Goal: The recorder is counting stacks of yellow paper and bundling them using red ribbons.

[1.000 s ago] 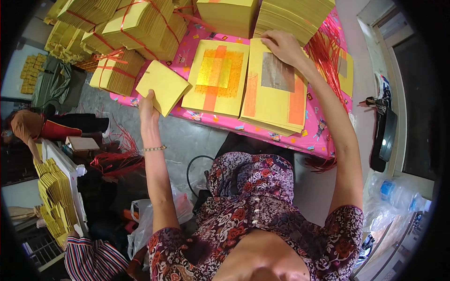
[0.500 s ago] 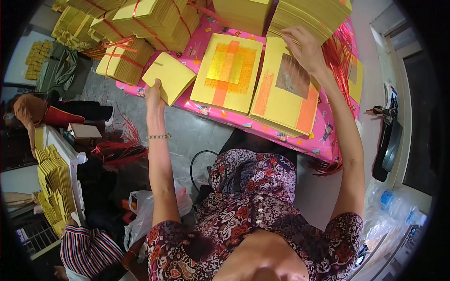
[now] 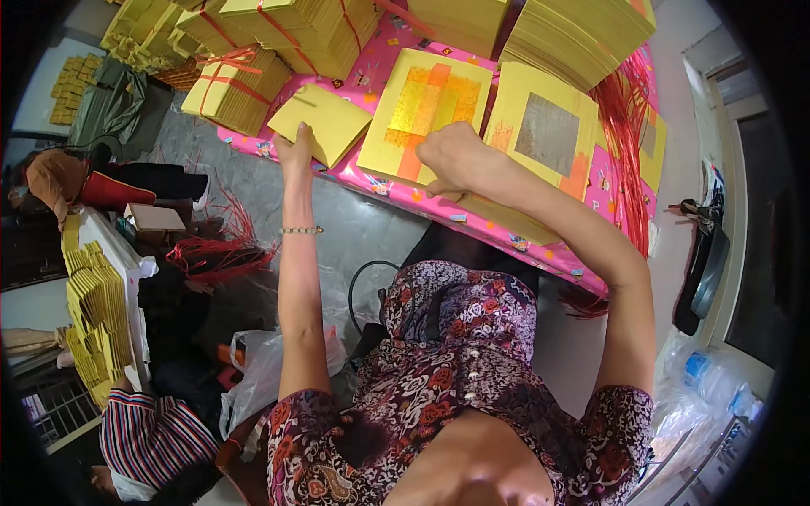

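Note:
My left hand (image 3: 294,150) grips the near edge of folded yellow paper (image 3: 325,118), thumb on top, at the table's left front. Right of it lies a stack of yellow paper sheets (image 3: 390,74) with a gold foil square and an orange band on top. My right hand (image 3: 460,158) is closed at this stack's near right corner; its curled fingers hide whatever they may pinch. Beneath and beyond my right forearm sits another yellow paper stack (image 3: 506,88), bearing a silvery grey rectangle (image 3: 547,133) and orange patches.
Tied yellow bundles (image 3: 232,88) and tall yellow stacks (image 3: 574,42) line the far side of the pink patterned table cover (image 3: 354,80). Red strands (image 3: 624,160) hang at the right. At left, two other people work beside a table with yellow folded pieces (image 3: 99,295).
My right hand has moved left and nearer, from the far edge of the right stack to the gold foil stack's corner, its fingers curling. My left hand still holds the folded paper.

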Motion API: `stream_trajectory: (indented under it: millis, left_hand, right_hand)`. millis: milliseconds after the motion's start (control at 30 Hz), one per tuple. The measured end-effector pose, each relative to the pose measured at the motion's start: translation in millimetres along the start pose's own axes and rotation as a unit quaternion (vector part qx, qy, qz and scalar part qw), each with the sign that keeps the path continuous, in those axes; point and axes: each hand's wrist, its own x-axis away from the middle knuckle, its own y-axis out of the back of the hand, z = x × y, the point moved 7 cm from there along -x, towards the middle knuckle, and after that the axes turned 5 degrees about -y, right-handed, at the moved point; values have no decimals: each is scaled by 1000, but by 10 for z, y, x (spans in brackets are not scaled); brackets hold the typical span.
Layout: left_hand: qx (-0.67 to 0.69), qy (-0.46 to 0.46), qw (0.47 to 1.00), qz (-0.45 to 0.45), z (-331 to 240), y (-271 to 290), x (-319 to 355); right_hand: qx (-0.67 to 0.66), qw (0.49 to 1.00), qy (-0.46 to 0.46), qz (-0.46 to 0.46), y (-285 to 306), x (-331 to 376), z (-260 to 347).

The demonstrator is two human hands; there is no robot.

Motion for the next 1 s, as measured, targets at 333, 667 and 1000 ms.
stream_trajectory:
  millis: [333, 667, 1000]
  left_hand:
    - [-270, -202, 941, 23, -930, -238, 623]
    - [-303, -312, 822, 368, -1241, -998, 1235]
    - [-286, -273, 832, 390, -1108, -1002, 1202]
  right_hand:
    - [-56, 998, 13, -34, 2, 7, -114]
    - [-163, 985, 45, -42, 164, 84, -226]
    - [-178, 981, 54, -47, 124, 76, -288]
